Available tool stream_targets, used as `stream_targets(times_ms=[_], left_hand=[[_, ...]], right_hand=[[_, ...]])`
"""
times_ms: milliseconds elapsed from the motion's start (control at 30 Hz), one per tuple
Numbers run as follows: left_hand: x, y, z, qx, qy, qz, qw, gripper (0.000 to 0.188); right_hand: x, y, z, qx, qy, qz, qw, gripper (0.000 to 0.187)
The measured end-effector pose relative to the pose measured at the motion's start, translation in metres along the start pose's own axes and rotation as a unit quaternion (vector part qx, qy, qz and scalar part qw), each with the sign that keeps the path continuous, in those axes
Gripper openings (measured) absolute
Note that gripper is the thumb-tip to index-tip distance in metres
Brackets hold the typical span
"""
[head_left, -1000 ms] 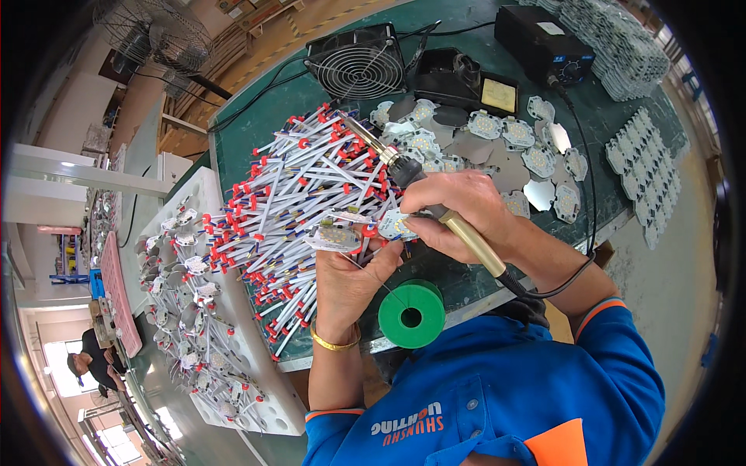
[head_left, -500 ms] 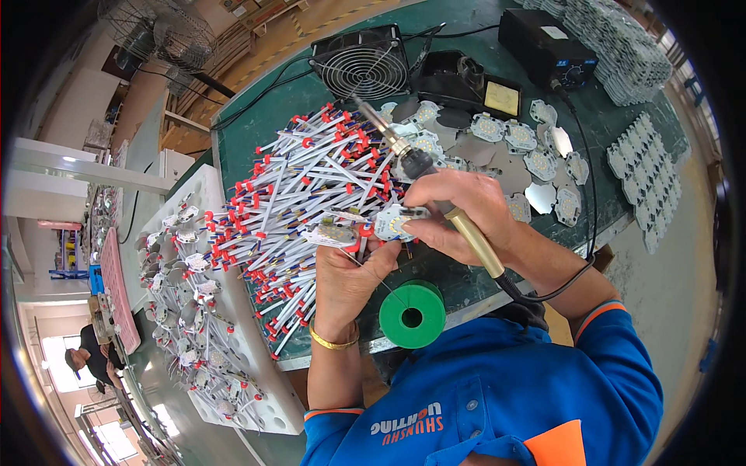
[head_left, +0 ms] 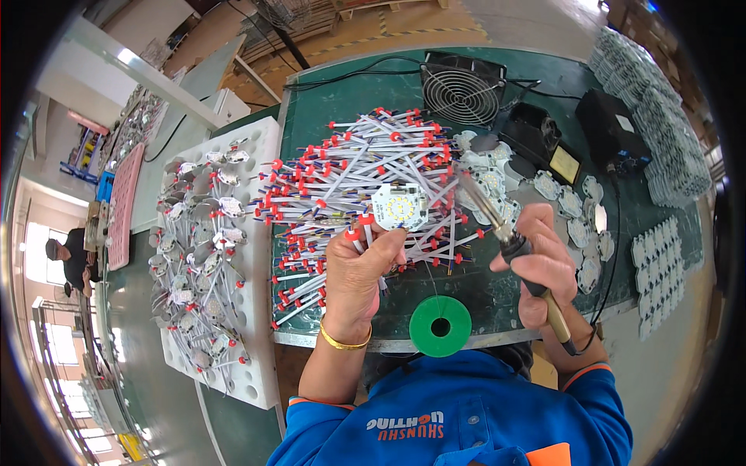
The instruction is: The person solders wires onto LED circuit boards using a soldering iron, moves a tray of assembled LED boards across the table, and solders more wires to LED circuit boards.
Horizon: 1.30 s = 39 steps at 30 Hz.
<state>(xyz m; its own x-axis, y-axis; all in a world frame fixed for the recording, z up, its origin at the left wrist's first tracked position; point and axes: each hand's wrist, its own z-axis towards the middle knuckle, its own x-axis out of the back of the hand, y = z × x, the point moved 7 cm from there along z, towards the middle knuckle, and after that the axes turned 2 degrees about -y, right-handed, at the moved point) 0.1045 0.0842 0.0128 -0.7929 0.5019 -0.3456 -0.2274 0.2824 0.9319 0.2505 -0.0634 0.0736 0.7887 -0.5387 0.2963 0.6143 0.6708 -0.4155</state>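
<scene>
My left hand pinches a whitish LED circuit board between thumb and fingers, its face with small yellow chips turned up. Beside the fingers on that hand are red-collared wire leads; whether they are joined to the board is hidden. A soldering iron with a gold-coloured handle is gripped in my right hand, its metal tip pointing up and left, apart from the board. Below and between the hands stands a green solder spool, from which a thin strand rises toward the board.
A heap of white leads covers the mat behind my left hand. At left, a white foam tray holds wired boards. Rightward lie loose LED boards, a fan, an iron stand, a black control box and board panels.
My right hand has drawn the soldering iron away from the board toward the right. The board in my left hand now faces up. The whole view has shifted.
</scene>
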Motion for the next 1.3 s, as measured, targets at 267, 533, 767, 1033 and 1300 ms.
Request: stream_targets(times_ms=[267,533,767,1033,1300], left_hand=[[-0.002,-0.004,-0.001,0.027,-0.010,-0.047,0.998,0.008],[-0.002,-0.001,-0.006,0.022,0.005,-0.007,1.000,0.009],[-0.003,-0.002,-0.008,0.025,-0.011,-0.017,0.999,0.009],[-0.004,-0.001,-0.010,0.036,0.000,-0.002,0.999,0.011],[-0.004,-0.001,-0.011,0.026,-0.002,-0.009,1.000,0.012]], right_hand=[[-0.003,-0.006,0.003,-0.001,-0.012,0.040,0.999,0.032],[-0.004,-0.008,0.006,-0.012,-0.016,0.079,0.997,0.015],[-0.010,-0.009,0.008,-0.016,-0.027,0.079,0.996,0.021],[-0.012,-0.010,0.008,-0.022,-0.031,0.073,0.997,0.025],[-0.013,-0.010,0.009,-0.015,-0.038,0.056,0.998,0.027]])
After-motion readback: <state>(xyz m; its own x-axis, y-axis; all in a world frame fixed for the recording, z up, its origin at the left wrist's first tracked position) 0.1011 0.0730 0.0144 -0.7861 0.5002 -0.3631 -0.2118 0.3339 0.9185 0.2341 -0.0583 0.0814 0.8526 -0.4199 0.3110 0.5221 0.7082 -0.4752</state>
